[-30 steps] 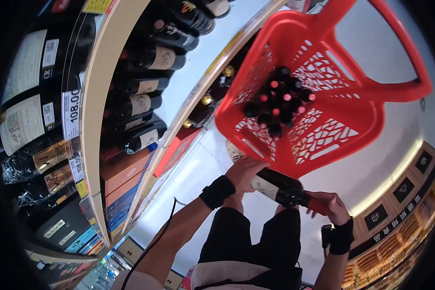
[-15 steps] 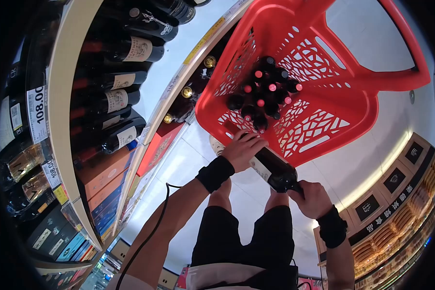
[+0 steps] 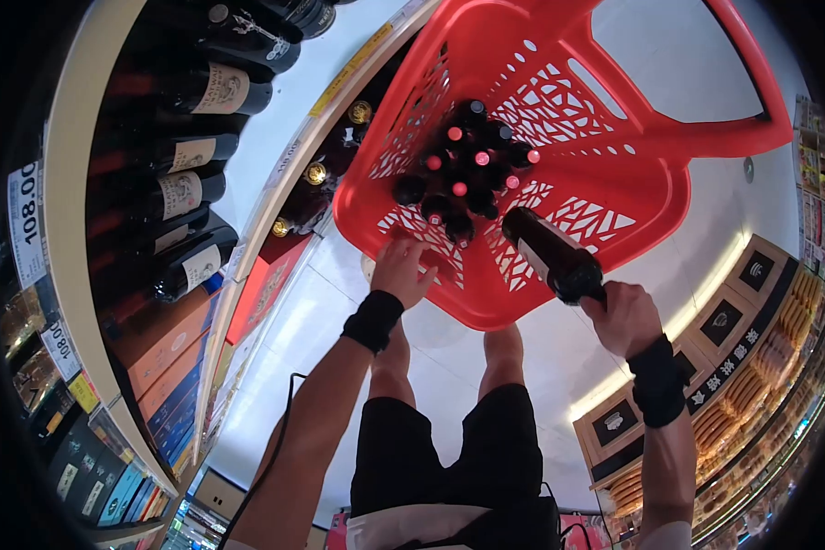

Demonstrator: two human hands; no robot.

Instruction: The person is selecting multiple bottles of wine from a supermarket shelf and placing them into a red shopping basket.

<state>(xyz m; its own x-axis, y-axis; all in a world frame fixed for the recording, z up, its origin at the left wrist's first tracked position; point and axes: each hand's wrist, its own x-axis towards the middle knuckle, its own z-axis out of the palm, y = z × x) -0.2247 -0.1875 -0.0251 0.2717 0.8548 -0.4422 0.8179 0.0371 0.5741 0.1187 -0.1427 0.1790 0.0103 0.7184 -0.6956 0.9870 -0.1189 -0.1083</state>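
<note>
A dark wine bottle [image 3: 554, 253] with a pale label tilts over the near right side of the red shopping basket [image 3: 655, 203], its base pointing into it. My right hand [image 3: 625, 316] is closed round the bottle's neck. At the basket's near left rim is my left hand [image 3: 403, 269], fingers apart and no bottle in it. Several dark bottles [image 3: 475, 174] stand upright in a cluster inside the basket, with red and dark caps facing up.
On the left, a store shelf [image 3: 87, 119] holds wine bottles lying on their sides [image 3: 188, 194] and boxes [image 3: 160, 353]. Gold-topped bottles [image 3: 315, 173] sit on a lower level beside the basket. Packaged goods [image 3: 752, 394] line a display at right.
My left hand has let go of the bottle and moved left to the basket rim. My right hand has carried the bottle up and right, its base now over the basket.
</note>
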